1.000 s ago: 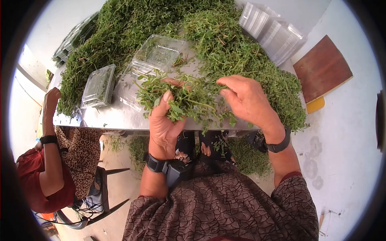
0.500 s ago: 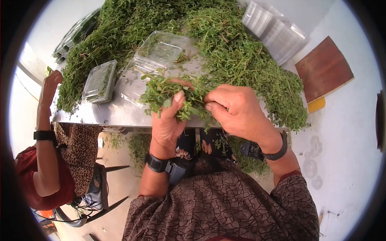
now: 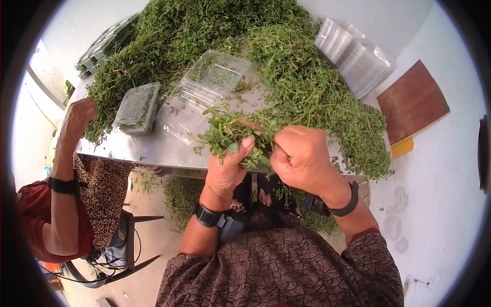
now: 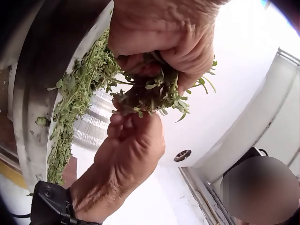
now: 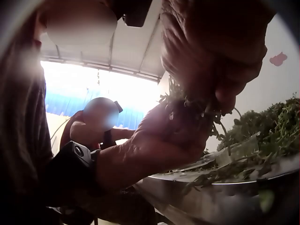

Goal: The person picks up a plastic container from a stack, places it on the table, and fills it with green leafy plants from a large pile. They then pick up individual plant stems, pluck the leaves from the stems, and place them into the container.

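Right hand [image 3: 302, 158] has closed in from beside the bunch of herbs [image 3: 230, 133] and now pinches its stems; left hand [image 3: 230, 166] grips it below. Beyond them: one box [image 3: 137, 108] filled, open box [image 3: 204, 89] unfilled, heap [image 3: 307, 77] remaining on the desk [image 3: 153, 146].

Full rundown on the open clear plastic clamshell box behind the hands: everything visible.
The open clear plastic clamshell box lies flat on the metal table, lid hinged back, both ribbed halves facing up. It looks thin and transparent, with a few green sprigs inside the far half. The heap of green herbs borders it behind and to the right. Neither hand touches it.
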`<state>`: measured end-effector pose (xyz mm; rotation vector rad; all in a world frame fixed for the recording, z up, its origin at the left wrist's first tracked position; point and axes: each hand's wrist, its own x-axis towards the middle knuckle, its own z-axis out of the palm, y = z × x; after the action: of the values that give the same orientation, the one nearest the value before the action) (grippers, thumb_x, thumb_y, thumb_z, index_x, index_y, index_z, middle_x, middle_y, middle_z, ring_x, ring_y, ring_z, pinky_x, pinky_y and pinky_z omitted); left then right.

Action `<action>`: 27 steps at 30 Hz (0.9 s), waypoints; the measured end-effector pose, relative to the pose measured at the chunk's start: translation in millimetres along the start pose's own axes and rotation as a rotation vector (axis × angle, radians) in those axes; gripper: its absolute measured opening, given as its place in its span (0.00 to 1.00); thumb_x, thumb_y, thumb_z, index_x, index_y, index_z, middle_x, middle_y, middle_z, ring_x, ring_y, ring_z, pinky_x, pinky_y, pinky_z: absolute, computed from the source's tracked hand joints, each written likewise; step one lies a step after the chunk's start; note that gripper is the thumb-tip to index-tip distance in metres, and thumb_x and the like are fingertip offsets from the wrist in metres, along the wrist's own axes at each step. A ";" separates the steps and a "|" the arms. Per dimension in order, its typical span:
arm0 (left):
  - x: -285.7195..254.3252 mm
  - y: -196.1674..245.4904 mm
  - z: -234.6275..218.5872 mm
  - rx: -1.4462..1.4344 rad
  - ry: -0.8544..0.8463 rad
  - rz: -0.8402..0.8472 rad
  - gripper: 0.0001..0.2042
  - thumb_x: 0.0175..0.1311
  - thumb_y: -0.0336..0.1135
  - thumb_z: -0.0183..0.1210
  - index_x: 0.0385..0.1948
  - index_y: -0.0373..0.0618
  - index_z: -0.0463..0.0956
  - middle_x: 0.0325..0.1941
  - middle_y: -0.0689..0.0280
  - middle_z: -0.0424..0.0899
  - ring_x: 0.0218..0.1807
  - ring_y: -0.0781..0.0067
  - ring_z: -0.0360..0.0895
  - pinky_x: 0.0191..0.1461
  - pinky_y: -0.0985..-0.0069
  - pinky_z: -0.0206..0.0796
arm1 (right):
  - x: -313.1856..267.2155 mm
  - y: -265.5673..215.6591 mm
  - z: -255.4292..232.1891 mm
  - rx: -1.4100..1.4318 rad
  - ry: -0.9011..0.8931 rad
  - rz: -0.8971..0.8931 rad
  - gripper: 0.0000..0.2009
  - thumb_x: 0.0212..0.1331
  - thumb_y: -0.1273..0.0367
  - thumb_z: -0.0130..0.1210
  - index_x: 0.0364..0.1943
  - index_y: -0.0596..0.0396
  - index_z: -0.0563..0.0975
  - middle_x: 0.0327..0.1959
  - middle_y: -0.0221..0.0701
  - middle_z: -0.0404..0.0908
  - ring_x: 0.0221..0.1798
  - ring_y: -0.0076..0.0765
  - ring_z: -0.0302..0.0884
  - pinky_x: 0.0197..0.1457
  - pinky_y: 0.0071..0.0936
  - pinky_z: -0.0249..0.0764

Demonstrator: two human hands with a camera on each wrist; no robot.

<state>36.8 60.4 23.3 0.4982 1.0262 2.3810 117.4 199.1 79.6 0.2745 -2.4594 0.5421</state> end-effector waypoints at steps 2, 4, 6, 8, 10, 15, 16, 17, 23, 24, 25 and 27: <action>-0.4 -3.0 -2.6 -0.009 0.011 -0.026 0.15 0.56 0.28 0.59 0.47 0.41 0.73 0.43 0.65 0.78 0.45 0.76 0.73 0.49 0.78 0.66 | -0.8 2.7 1.8 0.164 0.041 0.105 0.06 0.40 0.79 0.52 0.14 0.60 0.68 0.13 0.33 0.68 0.16 0.37 0.67 0.19 0.31 0.62; 2.6 -6.4 -7.1 -0.183 -0.133 0.017 0.15 0.56 0.31 0.60 0.45 0.42 0.72 0.44 0.64 0.77 0.44 0.73 0.74 0.50 0.76 0.67 | 0.2 4.0 -0.2 0.325 0.105 0.218 0.05 0.42 0.79 0.51 0.15 0.61 0.70 0.13 0.32 0.70 0.16 0.30 0.67 0.19 0.27 0.61; 4.6 -3.2 -6.9 -0.180 -0.146 0.052 0.15 0.56 0.34 0.60 0.43 0.43 0.70 0.40 0.63 0.75 0.42 0.72 0.73 0.45 0.75 0.68 | -2.3 9.2 -9.3 0.588 0.118 0.454 0.05 0.50 0.78 0.50 0.22 0.63 0.76 0.17 0.28 0.76 0.20 0.14 0.67 0.20 0.18 0.60; 5.0 4.6 -5.0 -0.246 -0.196 0.042 0.16 0.58 0.39 0.61 0.42 0.44 0.67 0.36 0.63 0.74 0.37 0.71 0.73 0.38 0.74 0.70 | 2.6 14.6 -18.5 0.641 0.154 0.503 0.06 0.52 0.78 0.49 0.23 0.63 0.76 0.18 0.26 0.76 0.20 0.14 0.67 0.20 0.17 0.61; 6.6 0.7 -14.7 -0.404 -0.182 0.046 0.16 0.61 0.41 0.58 0.45 0.46 0.67 0.37 0.63 0.74 0.38 0.68 0.75 0.41 0.71 0.72 | 3.1 19.2 -28.4 0.693 0.192 0.553 0.07 0.54 0.77 0.48 0.25 0.62 0.77 0.18 0.25 0.76 0.19 0.14 0.67 0.21 0.15 0.61; 8.4 2.1 -36.1 -0.496 -0.232 0.037 0.16 0.63 0.41 0.56 0.48 0.46 0.66 0.41 0.61 0.73 0.41 0.65 0.76 0.39 0.68 0.75 | -0.3 37.3 -38.7 0.568 0.221 0.718 0.08 0.57 0.73 0.49 0.26 0.62 0.77 0.18 0.25 0.75 0.19 0.15 0.68 0.22 0.15 0.62; 8.9 3.0 -40.0 -0.511 -0.225 0.047 0.16 0.64 0.40 0.55 0.48 0.47 0.65 0.42 0.61 0.73 0.41 0.65 0.76 0.37 0.68 0.75 | -8.5 53.0 -34.7 0.388 0.132 0.711 0.07 0.56 0.73 0.51 0.30 0.62 0.78 0.22 0.28 0.78 0.21 0.22 0.73 0.25 0.22 0.68; 9.7 3.5 -40.8 -0.525 -0.221 0.058 0.16 0.64 0.40 0.55 0.48 0.47 0.65 0.42 0.61 0.73 0.41 0.65 0.76 0.36 0.68 0.75 | -13.3 56.1 -29.9 0.387 0.133 0.714 0.07 0.56 0.73 0.51 0.30 0.62 0.78 0.22 0.28 0.78 0.21 0.22 0.73 0.25 0.22 0.68; 8.7 6.2 -41.0 -0.517 -0.133 0.048 0.16 0.64 0.40 0.55 0.49 0.47 0.65 0.42 0.61 0.72 0.39 0.67 0.76 0.33 0.74 0.73 | -13.7 41.0 -4.3 -0.170 -0.142 0.016 0.15 0.49 0.72 0.59 0.43 0.58 0.78 0.48 0.44 0.77 0.55 0.47 0.71 0.60 0.43 0.67; 9.4 6.1 -40.5 -0.488 -0.145 0.041 0.16 0.63 0.40 0.56 0.49 0.47 0.65 0.42 0.62 0.72 0.39 0.68 0.76 0.32 0.75 0.73 | -14.5 37.3 0.0 -0.175 -0.136 0.010 0.15 0.49 0.72 0.59 0.43 0.58 0.78 0.48 0.44 0.77 0.55 0.47 0.71 0.60 0.43 0.67; 10.0 11.1 -31.8 -0.488 -0.149 0.048 0.16 0.63 0.40 0.56 0.49 0.47 0.65 0.42 0.62 0.72 0.39 0.68 0.76 0.32 0.75 0.73 | -16.2 32.3 4.2 -0.091 -0.228 0.030 0.16 0.50 0.71 0.58 0.45 0.58 0.77 0.53 0.45 0.73 0.61 0.49 0.65 0.63 0.43 0.62; 7.6 9.2 -35.1 -0.424 -0.150 0.012 0.17 0.62 0.40 0.57 0.48 0.47 0.65 0.42 0.61 0.72 0.39 0.68 0.76 0.33 0.74 0.73 | -16.1 30.6 7.1 -0.004 -0.320 0.031 0.17 0.51 0.71 0.56 0.47 0.58 0.77 0.58 0.47 0.70 0.66 0.51 0.60 0.65 0.43 0.58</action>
<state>10.1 39.4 8.4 0.5123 0.4340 2.4350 117.1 224.4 55.0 0.3446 -2.7768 0.5419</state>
